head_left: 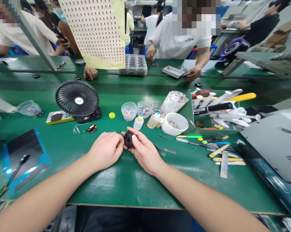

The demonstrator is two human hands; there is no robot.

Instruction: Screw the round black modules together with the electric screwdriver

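A small black round part (128,140), like a lens or a small speaker, is held above the green table with its dark face toward me. My right hand (145,149) grips it between thumb and fingers, the thumb pressing its right edge. Against its left side is my left hand (107,149), closed with curled fingers; whatever its fingertips pinch is hidden. Black tweezers (160,150) lie just beyond my right hand. A flat metal blade (170,151) is to their right. Small dropper bottles (138,122) stand behind my hands.
A black fan (77,98) stands at left behind a round circuit piece (91,128). Clear cups (129,111) and a white bowl (175,124) hold small parts. On the right are a tool bin (213,125), scattered tools (226,157) and a grey machine (276,145). Co-workers sit opposite.
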